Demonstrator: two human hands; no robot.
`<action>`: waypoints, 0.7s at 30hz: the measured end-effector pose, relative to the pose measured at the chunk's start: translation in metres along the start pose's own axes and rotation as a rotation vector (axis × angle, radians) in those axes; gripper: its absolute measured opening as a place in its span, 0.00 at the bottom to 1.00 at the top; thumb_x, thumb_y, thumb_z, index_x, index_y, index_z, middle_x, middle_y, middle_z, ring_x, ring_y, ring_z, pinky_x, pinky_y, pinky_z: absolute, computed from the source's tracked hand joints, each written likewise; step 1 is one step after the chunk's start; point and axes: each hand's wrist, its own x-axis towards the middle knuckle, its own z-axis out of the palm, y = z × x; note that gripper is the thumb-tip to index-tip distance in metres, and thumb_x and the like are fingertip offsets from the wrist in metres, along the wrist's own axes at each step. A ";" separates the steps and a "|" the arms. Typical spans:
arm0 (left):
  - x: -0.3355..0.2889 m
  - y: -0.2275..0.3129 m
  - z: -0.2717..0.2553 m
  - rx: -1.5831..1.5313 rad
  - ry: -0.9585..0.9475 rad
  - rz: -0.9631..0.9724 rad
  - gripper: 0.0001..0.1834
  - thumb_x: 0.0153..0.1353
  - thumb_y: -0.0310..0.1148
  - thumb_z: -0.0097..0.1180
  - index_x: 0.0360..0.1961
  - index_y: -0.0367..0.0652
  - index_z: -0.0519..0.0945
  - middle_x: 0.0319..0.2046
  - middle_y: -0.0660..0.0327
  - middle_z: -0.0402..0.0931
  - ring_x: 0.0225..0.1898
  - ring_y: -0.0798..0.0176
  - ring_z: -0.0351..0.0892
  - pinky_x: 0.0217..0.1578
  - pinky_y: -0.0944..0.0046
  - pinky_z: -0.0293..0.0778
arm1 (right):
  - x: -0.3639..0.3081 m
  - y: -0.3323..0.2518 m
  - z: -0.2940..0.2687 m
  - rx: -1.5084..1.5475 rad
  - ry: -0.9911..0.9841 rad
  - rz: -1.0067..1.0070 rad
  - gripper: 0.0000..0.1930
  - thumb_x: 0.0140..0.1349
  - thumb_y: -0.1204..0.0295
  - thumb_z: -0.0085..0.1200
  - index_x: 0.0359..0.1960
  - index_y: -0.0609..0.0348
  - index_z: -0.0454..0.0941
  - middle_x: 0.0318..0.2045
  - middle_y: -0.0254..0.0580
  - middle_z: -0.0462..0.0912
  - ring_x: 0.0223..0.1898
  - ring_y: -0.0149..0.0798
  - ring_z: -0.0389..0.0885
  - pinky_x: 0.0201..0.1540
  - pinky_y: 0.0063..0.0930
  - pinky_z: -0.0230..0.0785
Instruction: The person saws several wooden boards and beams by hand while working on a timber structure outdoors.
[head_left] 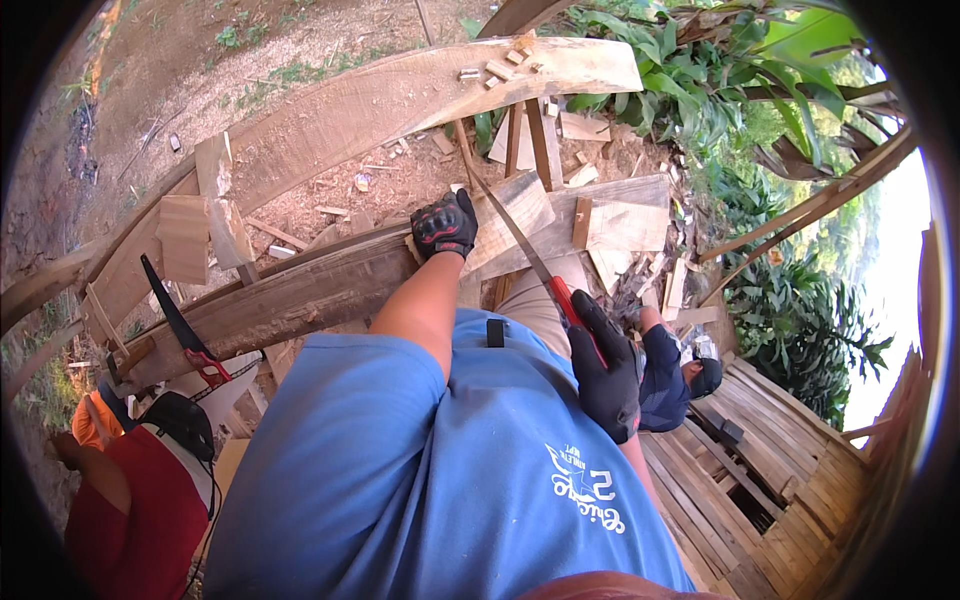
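Note:
My right hand [607,375], in a black glove, grips the red handle of a handsaw [518,238]. The saw's narrow blade slants up and left across a light wooden board [520,212]. My left hand [444,224], in a black glove with red trim, is closed at the left end of that board and holds it down. Whether the saw teeth bite into the wood is too small to tell. Beneath my left forearm runs a long weathered beam [290,300].
A wide curved plank [350,105] with small offcuts lies across the far side. At left is a second red-handled saw [190,335], near a person in red [120,510]. Another person in dark clothes [665,375] is at right, beside stacked planks [750,480]. Scraps and sawdust cover the ground.

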 end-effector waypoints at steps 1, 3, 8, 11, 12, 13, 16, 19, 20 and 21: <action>-0.001 -0.001 -0.007 0.004 -0.034 0.003 0.32 0.82 0.54 0.35 0.42 0.50 0.92 0.41 0.49 0.92 0.46 0.43 0.91 0.53 0.41 0.79 | 0.001 -0.003 -0.005 -0.050 -0.011 -0.028 0.22 0.76 0.70 0.59 0.69 0.59 0.82 0.61 0.59 0.88 0.61 0.49 0.89 0.65 0.39 0.77; 0.001 -0.001 -0.006 0.012 -0.027 -0.002 0.30 0.81 0.51 0.37 0.40 0.50 0.91 0.40 0.50 0.92 0.45 0.43 0.91 0.51 0.41 0.80 | 0.006 -0.018 -0.007 -0.170 0.010 -0.109 0.22 0.75 0.71 0.60 0.69 0.59 0.82 0.61 0.59 0.88 0.60 0.49 0.90 0.64 0.39 0.77; 0.005 -0.004 0.003 0.054 0.001 0.013 0.26 0.79 0.50 0.41 0.40 0.50 0.89 0.37 0.52 0.91 0.42 0.44 0.91 0.49 0.41 0.80 | 0.034 -0.037 -0.005 -0.151 0.045 0.061 0.24 0.65 0.64 0.69 0.65 0.40 0.89 0.72 0.62 0.75 0.75 0.57 0.69 0.78 0.47 0.55; 0.009 -0.001 -0.005 0.031 -0.049 0.001 0.23 0.78 0.49 0.43 0.40 0.50 0.89 0.36 0.52 0.91 0.42 0.45 0.91 0.49 0.42 0.80 | 0.049 -0.036 -0.008 -0.164 0.048 0.072 0.25 0.62 0.64 0.71 0.64 0.37 0.90 0.75 0.63 0.72 0.77 0.60 0.67 0.80 0.48 0.54; 0.011 -0.001 -0.006 0.021 -0.066 -0.006 0.23 0.78 0.49 0.44 0.41 0.50 0.89 0.36 0.52 0.91 0.42 0.45 0.90 0.49 0.42 0.80 | 0.054 -0.037 -0.010 -0.197 0.043 0.050 0.25 0.62 0.65 0.71 0.63 0.37 0.90 0.75 0.63 0.72 0.76 0.60 0.68 0.79 0.48 0.55; 0.010 -0.004 -0.003 0.030 -0.046 -0.012 0.22 0.77 0.48 0.45 0.40 0.50 0.89 0.36 0.52 0.91 0.42 0.45 0.90 0.49 0.42 0.80 | 0.056 -0.041 -0.015 -0.268 0.031 0.025 0.25 0.61 0.66 0.71 0.63 0.38 0.90 0.75 0.63 0.72 0.76 0.60 0.69 0.79 0.48 0.56; 0.008 -0.001 0.000 0.042 0.008 0.001 0.21 0.77 0.48 0.45 0.39 0.50 0.88 0.36 0.53 0.91 0.43 0.46 0.90 0.49 0.43 0.80 | 0.061 -0.046 -0.022 -0.407 0.046 -0.089 0.25 0.60 0.70 0.70 0.61 0.40 0.92 0.75 0.63 0.72 0.75 0.60 0.71 0.77 0.48 0.58; 0.006 0.008 -0.018 0.035 0.027 0.001 0.21 0.77 0.48 0.46 0.40 0.50 0.88 0.36 0.53 0.90 0.44 0.46 0.90 0.49 0.43 0.80 | 0.063 -0.059 -0.030 -0.489 -0.001 -0.174 0.25 0.59 0.73 0.68 0.61 0.44 0.91 0.74 0.62 0.73 0.74 0.59 0.73 0.75 0.48 0.61; 0.006 0.007 -0.017 0.028 0.025 0.002 0.21 0.77 0.48 0.45 0.40 0.50 0.89 0.36 0.53 0.90 0.43 0.46 0.90 0.49 0.42 0.80 | 0.064 -0.061 -0.032 -0.481 -0.028 -0.218 0.25 0.61 0.74 0.67 0.62 0.46 0.90 0.71 0.62 0.76 0.70 0.58 0.76 0.72 0.48 0.65; 0.005 0.006 -0.016 0.020 0.022 0.002 0.22 0.77 0.48 0.45 0.39 0.50 0.89 0.36 0.52 0.90 0.43 0.45 0.90 0.49 0.42 0.80 | 0.065 -0.062 -0.034 -0.473 -0.057 -0.263 0.25 0.63 0.75 0.65 0.64 0.49 0.88 0.67 0.61 0.79 0.67 0.57 0.80 0.69 0.47 0.69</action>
